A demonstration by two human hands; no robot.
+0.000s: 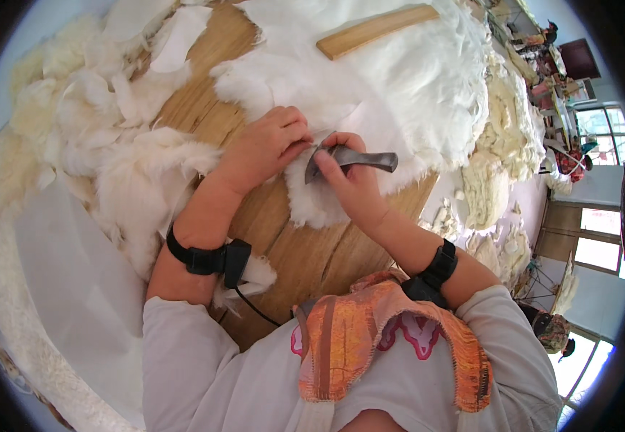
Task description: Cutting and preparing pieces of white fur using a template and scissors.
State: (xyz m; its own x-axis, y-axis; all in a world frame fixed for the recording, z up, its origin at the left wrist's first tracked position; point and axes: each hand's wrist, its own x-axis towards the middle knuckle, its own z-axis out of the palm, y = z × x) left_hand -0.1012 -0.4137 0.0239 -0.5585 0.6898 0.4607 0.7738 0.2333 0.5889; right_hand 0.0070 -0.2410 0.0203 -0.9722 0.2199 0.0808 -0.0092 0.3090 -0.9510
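Note:
A white fleecy pelt (406, 86) is spread over the wooden table (255, 230), its near edge under my hands. My left hand (266, 147) is closed, thumb and fingers pinching the pelt near that edge. Close on its right, my right hand (359, 183) is wrapped round a dark metal hand blade (374, 160), with a broad curved end at the pelt and a flared butt pointing right. The spot where blade and pelt meet is partly covered by my fingers.
A flat wooden slat (377, 32) lies on the pelt's far part. Loose fur pieces (143, 173) heap up at left, beside a smooth pale sheet (75, 273). Piled hides (489, 180) stand at right. Farther right, people are at work. A black cable (255, 306) hangs from my left armband.

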